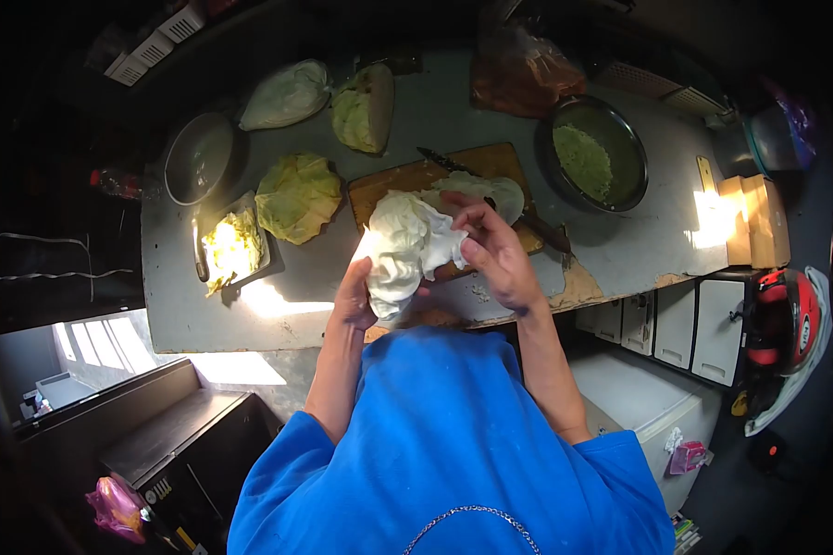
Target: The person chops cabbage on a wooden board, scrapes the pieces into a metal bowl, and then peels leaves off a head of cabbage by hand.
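Observation:
A pale, crinkled piece of cabbage is held above the front of a wooden cutting board. My left hand grips its left side, the fingers partly hidden behind it. At its right edge, my right hand has thumb and fingers curled around a leaf. Behind the right hand, a loose pale leaf lies on the board. A dark knife handle sticks out on the board's right, and a dark blade shows at its back; whether they are one knife cannot be told.
A metal bowl with shredded cabbage stands right, an emptier-looking bowl left. Outer cabbage leaves, a cut cabbage, a bagged cabbage and a sunlit tray of scraps surround the board. A reddish bag sits behind.

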Tool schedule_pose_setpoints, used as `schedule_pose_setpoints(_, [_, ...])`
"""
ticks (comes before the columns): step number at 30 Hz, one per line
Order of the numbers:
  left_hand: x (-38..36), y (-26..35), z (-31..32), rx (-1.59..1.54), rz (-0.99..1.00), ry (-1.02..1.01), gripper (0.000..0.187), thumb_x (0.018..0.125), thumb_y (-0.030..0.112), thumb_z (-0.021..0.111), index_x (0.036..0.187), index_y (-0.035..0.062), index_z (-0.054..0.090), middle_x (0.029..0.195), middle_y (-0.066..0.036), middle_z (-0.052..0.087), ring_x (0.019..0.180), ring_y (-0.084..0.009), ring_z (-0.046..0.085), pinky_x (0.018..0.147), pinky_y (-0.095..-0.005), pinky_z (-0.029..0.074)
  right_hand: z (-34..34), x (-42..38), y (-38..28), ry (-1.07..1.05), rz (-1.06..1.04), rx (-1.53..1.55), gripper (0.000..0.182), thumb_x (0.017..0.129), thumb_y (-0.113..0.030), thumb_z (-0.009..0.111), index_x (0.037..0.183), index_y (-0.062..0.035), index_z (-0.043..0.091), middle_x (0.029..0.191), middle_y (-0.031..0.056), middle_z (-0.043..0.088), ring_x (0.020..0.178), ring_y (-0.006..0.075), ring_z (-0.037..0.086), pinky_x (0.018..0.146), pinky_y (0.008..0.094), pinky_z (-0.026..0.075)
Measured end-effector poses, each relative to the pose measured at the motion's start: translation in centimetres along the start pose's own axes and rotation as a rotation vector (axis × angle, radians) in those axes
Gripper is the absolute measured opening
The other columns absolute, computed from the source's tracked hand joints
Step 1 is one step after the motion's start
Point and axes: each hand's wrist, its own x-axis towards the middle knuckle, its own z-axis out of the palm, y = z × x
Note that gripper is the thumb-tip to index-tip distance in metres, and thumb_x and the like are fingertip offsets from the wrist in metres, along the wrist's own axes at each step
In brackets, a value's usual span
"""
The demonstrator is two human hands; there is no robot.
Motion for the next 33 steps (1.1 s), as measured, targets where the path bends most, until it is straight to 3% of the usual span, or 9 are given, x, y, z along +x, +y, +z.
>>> schedule_pose_setpoints(5, [0.6,0.2,2.5,0.481,0.119,0.12,0.079,0.077,0.029,0.082,0.137,-0.0064,0.045,0.108,-0.021,0.068,0.081,-0.0276,0.073,0.072,-0.0376,0.064,2.9,0.0,-0.3,0.217,0.237,-0.348,0.045,0.091,-0.016,0.076,0.126,-0.0026,0.052,0.114,0.0151,0.066,0.101,0.0197,0.067,0.082,0.0299,0.054])
schedule_pose_setpoints(9, [0.1,0.3,1.2,0.12,0.086,0.036,0.088,0.071,0.026,0.079,0.143,-0.0046,0.039,0.119,-0.023,0.063,0.093,-0.0342,0.071,0.067,-0.0397,0.063,1.2,0.2,0.5,0.369,0.269,0.164,0.036,0.093,-0.002,0.068,0.126,-0.0019,0.053,0.109,0.0141,0.069,0.09,0.0158,0.069,0.08,0.0272,0.055])
schedule_pose_setpoints(11, [-0.2,1.1,1.7,-0.29,-0.019,-0.197,0.096,0.073,0.037,0.076,0.153,0.008,0.031,0.14,-0.025,0.049,0.107,-0.047,0.064,0.062,-0.0462,0.06,-0.8,0.4,-0.5,0.348,0.348,0.341,0.035,0.092,0.003,0.065,0.126,-0.0014,0.054,0.107,0.0134,0.069,0.091,0.014,0.068,0.08,0.0265,0.056])
schedule_pose_setpoints(16, [0.1,1.7,-0.4,-0.217,-0.02,-0.205,0.101,0.074,0.04,0.076,0.156,0.0108,0.026,0.146,-0.027,0.043,0.115,-0.0551,0.058,0.068,-0.0509,0.065,-1.8,1.3,-1.9,0.451,0.167,-0.712,0.033,0.091,0.004,0.061,0.122,-0.0057,0.064,0.108,0.0113,0.07,0.091,0.0228,0.071,0.079,0.0333,0.056])
schedule_pose_setpoints(19, [0.5,1.4,0.3,-0.244,-0.003,-0.158,0.099,0.076,0.04,0.075,0.156,0.0093,0.026,0.146,-0.028,0.042,0.117,-0.0562,0.057,0.072,-0.0542,0.066,-1.4,1.7,0.7,0.371,-0.166,-0.972,0.04,0.085,0.006,0.059,0.121,-0.0083,0.067,0.106,0.0138,0.071,0.089,0.0309,0.07,0.08,0.0379,0.054])
schedule_pose_setpoints(21, [0.6,1.2,0.0,-0.232,0.001,-0.172,0.098,0.078,0.041,0.075,0.156,0.0084,0.026,0.147,-0.028,0.042,0.119,-0.0566,0.055,0.074,-0.0556,0.066,-0.8,1.5,2.3,0.333,-0.081,-0.986,0.046,0.075,0.001,0.064,0.12,-0.0094,0.067,0.11,0.0185,0.066,0.098,0.0405,0.065,0.086,0.0451,0.054])
schedule_pose_setpoints(24, [0.4,1.1,0.0,-0.238,0.016,-0.115,0.096,0.079,0.041,0.074,0.156,0.0071,0.027,0.146,-0.028,0.043,0.121,-0.0555,0.055,0.074,-0.0556,0.066,-0.4,1.0,4.9,0.083,-0.048,-1.224,0.054,0.08,-0.004,0.066,0.133,-0.0134,0.062,0.136,0.0249,0.051,0.13,0.0428,0.047,0.103,0.0502,0.046])
schedule_pose_setpoints(31, [-0.5,0.8,0.2,-0.155,0.063,0.018,0.082,0.081,0.037,0.072,0.147,0.0002,0.04,0.13,-0.022,0.059,0.114,-0.0367,0.064,0.082,-0.0541,0.064,0.1,0.5,0.7,-0.13,-0.091,-1.256,0.053,0.088,-0.018,0.069,0.139,-0.0095,0.058,0.141,0.0243,0.053,0.132,0.0431,0.049,0.107,0.0467,0.045])
schedule_pose_setpoints(33, [-0.5,0.5,0.0,-0.132,0.061,0.064,0.08,0.08,0.037,0.073,0.145,0.0005,0.042,0.128,-0.02,0.061,0.111,-0.0326,0.066,0.082,-0.0539,0.063,1.7,0.9,-1.5,0.131,0.173,-0.778,0.05,0.09,-0.025,0.069,0.132,0.0018,0.06,0.133,0.0295,0.057,0.123,0.0415,0.058,0.102,0.0458,0.047])
